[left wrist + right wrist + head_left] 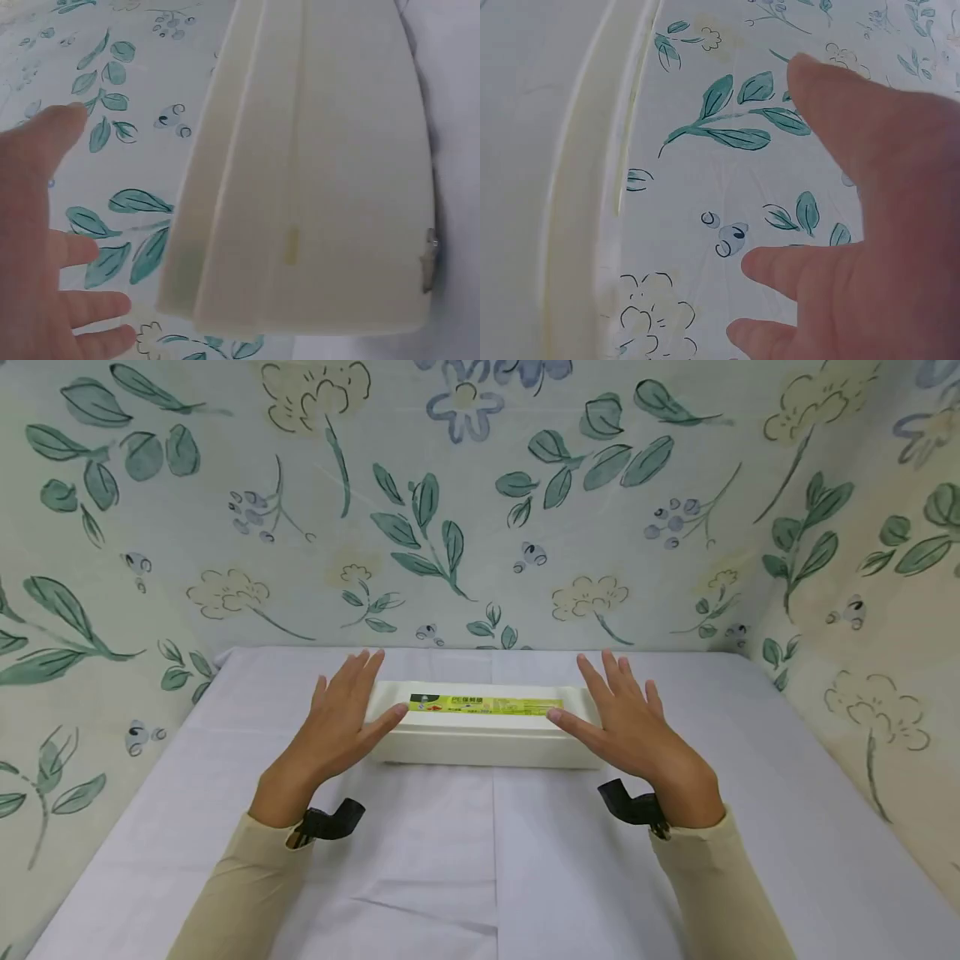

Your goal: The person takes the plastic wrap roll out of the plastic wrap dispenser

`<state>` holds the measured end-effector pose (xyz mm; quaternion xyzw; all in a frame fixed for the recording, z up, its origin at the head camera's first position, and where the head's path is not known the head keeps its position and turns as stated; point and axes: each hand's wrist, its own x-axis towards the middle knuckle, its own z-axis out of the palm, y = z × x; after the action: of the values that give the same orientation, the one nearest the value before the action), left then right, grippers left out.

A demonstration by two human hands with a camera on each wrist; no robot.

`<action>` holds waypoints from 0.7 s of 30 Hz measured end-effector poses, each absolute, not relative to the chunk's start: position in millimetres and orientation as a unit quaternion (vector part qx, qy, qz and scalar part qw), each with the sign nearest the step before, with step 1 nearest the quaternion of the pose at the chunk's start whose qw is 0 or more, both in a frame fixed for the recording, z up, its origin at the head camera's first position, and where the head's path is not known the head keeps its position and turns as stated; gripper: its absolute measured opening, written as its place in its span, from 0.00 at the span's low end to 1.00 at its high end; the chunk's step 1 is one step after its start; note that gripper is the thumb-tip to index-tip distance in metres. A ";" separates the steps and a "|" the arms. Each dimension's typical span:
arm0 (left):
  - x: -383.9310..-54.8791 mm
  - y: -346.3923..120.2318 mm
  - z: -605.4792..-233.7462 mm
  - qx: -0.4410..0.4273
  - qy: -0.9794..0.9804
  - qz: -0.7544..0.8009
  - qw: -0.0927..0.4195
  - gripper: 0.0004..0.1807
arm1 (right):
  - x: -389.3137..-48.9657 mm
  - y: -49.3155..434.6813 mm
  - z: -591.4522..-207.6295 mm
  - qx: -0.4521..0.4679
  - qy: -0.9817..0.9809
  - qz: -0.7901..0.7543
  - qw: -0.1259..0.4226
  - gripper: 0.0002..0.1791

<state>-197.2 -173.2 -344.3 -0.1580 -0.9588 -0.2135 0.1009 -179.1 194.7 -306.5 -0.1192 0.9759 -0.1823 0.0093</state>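
From behind the left hand [327, 731] and right hand [637, 735], the head view faced forward-down; 2 closer, forward-facing wrist views shared the box [483, 748].

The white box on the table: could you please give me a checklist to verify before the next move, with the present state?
1. White box resting on the table: ok.
2. Yellow-green label facing up: ok.
3. Left hand near the box's left end, holding nothing: ok.
4. Right hand near its right end, holding nothing: ok.
5. Box gripped: not ok.
6. Thumbs touching the box: cannot tell.
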 end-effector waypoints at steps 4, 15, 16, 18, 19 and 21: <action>-201.5 -175.3 -355.6 -0.166 -0.935 -0.294 0.106 0.49 | -181.6 190.5 -309.6 -0.124 0.976 -0.177 0.007 0.54; -209.1 -176.7 -395.3 -0.131 -0.875 -0.457 0.091 0.57 | -192.8 178.8 -322.4 -0.161 0.972 -0.170 -0.003 0.56; -209.9 -176.9 -399.1 -0.127 -0.871 -0.467 0.087 0.57 | -194.1 177.8 -323.9 -0.164 0.972 -0.168 -0.006 0.56; -211.3 -177.4 -406.1 -0.119 -0.862 -0.486 0.078 0.57 | -196.9 175.7 -326.1 -0.173 0.971 -0.163 -0.013 0.56; -211.8 -177.9 -409.3 -0.117 -0.858 -0.494 0.075 0.57 | -198.4 174.6 -326.9 -0.177 0.971 -0.159 -0.014 0.56; -212.8 -179.2 -415.2 -0.113 -0.850 -0.509 0.069 0.58 | -201.4 172.2 -328.2 -0.188 0.970 -0.152 -0.020 0.56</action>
<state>-212.8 -179.2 -415.2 -0.1126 -0.8504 -0.5094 0.0690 -201.4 172.2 -328.2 -0.1879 0.9701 -0.1520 -0.0201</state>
